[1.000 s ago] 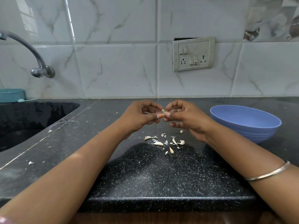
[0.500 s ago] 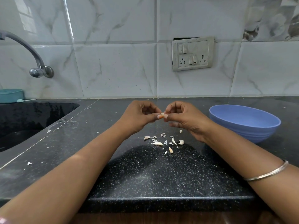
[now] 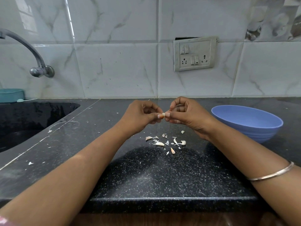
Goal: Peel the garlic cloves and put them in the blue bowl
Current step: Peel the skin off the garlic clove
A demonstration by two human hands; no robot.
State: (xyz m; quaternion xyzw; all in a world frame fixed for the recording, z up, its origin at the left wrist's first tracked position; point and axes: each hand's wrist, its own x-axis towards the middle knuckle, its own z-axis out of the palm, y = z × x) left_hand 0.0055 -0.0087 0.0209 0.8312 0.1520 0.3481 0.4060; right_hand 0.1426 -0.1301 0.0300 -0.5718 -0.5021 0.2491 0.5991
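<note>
1. Garlic clove [image 3: 163, 114]: pinched between left hand [image 3: 140, 117] and right hand [image 3: 189, 115] fingertips, presumably for stripping skin.
2. Peel scraps [image 3: 164, 142]: counter [image 3: 162, 176], at 6 o'clock below hands.
3. Blue bowl [image 3: 247, 123]: at 3 o'clock, near, ready for cloves.

This is a home kitchen: a speckled black stone worktop [image 3: 162, 180] with a sunken black sink [image 3: 29, 121] under a curved steel wall tap [image 3: 37, 62], glossy white marble-patterned wall tiles [image 3: 117, 70], and a grey switch-and-socket plate [image 3: 194, 53] set in them.
</note>
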